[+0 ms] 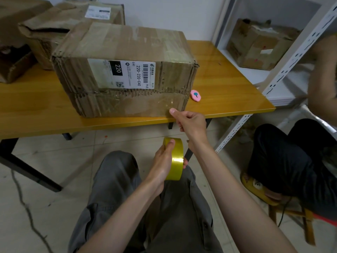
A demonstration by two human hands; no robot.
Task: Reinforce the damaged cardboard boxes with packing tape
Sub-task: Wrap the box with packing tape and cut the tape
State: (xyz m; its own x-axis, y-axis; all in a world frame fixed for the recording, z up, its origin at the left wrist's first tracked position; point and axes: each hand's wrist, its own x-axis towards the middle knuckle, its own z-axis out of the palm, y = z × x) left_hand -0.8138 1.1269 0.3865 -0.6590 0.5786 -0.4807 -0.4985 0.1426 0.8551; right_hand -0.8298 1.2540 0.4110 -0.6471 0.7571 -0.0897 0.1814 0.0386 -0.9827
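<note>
A worn cardboard box with a white shipping label stands on the wooden table, its front seam torn and partly covered in clear tape. My left hand grips a yellowish roll of packing tape below the table edge, above my lap. My right hand is raised at the box's lower right front corner, fingers curled and thumb pressed forward as if pinching the tape's free end; the clear strip itself is hard to make out.
A pink utility cutter lies on the table right of the box. More battered boxes sit behind and to the left. A white metal shelf holding another box stands on the right. A seated person's legs are at right.
</note>
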